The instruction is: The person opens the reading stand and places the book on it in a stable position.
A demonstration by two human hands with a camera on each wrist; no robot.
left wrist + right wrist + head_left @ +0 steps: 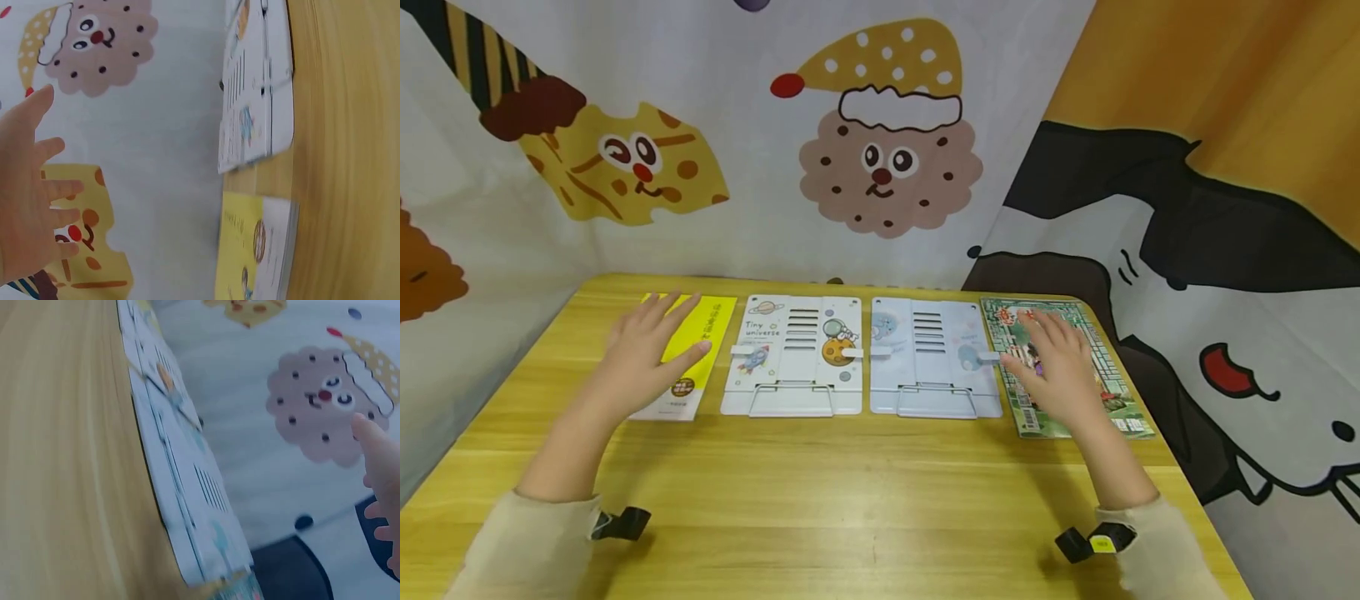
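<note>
My left hand (643,354), fingers spread, hovers over a yellow-and-white book (703,342) at the table's left; in the left wrist view the hand (31,194) shows apart from that book (244,244). On the other side my right hand (1056,367) is held above a green illustrated book (1026,408), covering part of its cover. Between the books two folding book stands lie flat: a white one (771,362) printed "Tiny universe" with a rocket and astronaut, and a pale blue one (891,367). Each has slots, side clips and a wire rest at its front. Neither hand holds anything.
The wooden table (850,500) stretches in front of the row of stands and books. Behind it hangs a white curtain (737,242) with cartoon prints, close along the back edge. Black wrist cameras sit on both cuffs.
</note>
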